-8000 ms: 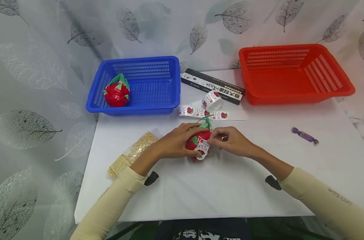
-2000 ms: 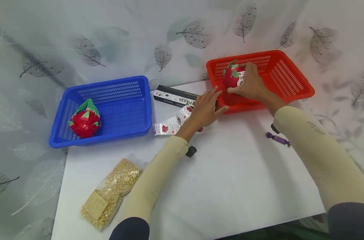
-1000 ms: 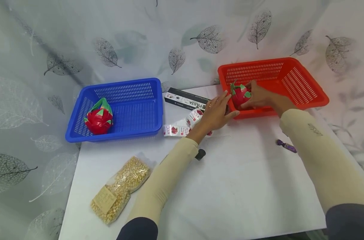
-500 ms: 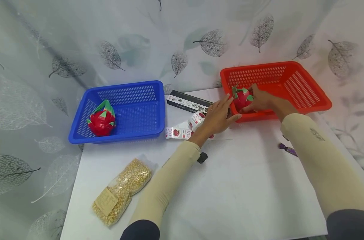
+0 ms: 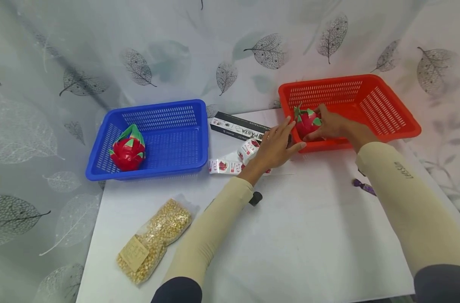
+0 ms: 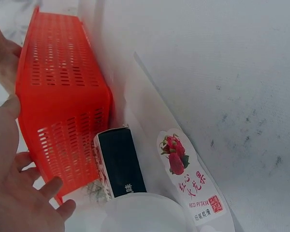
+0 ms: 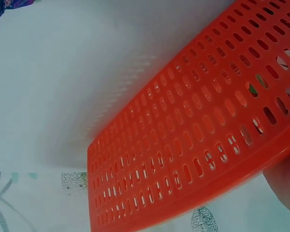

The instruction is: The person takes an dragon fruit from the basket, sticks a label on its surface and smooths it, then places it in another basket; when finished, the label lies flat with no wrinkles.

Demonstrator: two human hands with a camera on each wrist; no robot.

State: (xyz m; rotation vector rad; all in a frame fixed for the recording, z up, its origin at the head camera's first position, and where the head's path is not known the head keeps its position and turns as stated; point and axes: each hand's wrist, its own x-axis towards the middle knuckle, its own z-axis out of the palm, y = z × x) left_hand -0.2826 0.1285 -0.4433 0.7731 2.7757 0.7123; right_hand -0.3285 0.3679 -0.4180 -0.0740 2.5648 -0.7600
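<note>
My right hand [image 5: 333,125] holds a red dragon fruit [image 5: 307,123] with green scales, down inside the left end of the red basket [image 5: 389,135]. Thumb and fingers lie on either side of it. My left hand [image 5: 276,144] is at that basket's left rim, fingers extended along it. In the left wrist view the left hand [image 6: 14,179] shows relaxed fingers by the basket's end wall [image 6: 67,145]. The right wrist view shows mostly the basket's slotted side [image 7: 183,130], with the right hand largely hidden behind it. A second dragon fruit [image 5: 127,152] sits in the blue basket [image 5: 169,168].
A roll of dragon fruit stickers [image 5: 248,150] with a loose strip [image 5: 223,166] lies under my left forearm. Behind it is a black and white pasta box [image 5: 235,126]. A bag of corn kernels [image 5: 156,240] lies front left. A purple wrapped candy [image 5: 364,187] is by my right sleeve.
Eight seconds ago both hands held the dragon fruit with a sticker over the table. The right hand then carried it into the red basket and lowered it. Over the last half second, little moved.
</note>
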